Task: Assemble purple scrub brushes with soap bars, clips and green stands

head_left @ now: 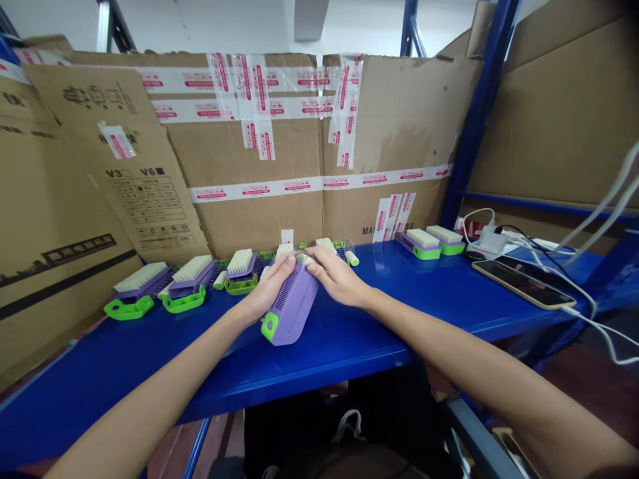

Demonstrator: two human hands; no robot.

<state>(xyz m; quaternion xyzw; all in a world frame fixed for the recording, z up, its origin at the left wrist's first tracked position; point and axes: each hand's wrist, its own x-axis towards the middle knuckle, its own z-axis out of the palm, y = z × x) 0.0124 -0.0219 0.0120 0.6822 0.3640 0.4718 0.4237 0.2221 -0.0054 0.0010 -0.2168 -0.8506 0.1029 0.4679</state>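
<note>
Both of my hands hold one purple-and-green brush body (298,303), tilted above the front half of the blue shelf (389,293). Its smooth purple side and a slotted grille show, with a bright green cap at the near end. My left hand (271,285) is closed around its left side. On the far right end, my right hand (340,274) grips it with the thumb on top. Fingers cover the far end, so what they touch there is hidden. Behind the hands stand similar brushes with cream bristles, among them one brush (241,265) just left of my left hand.
More brushes line the back left, such as one brush (137,286) with a green handle. Two brushes (424,241) sit at the back right. A phone (522,283), a white charger (492,239) and cables lie at the right. Taped cardboard (259,150) walls the back.
</note>
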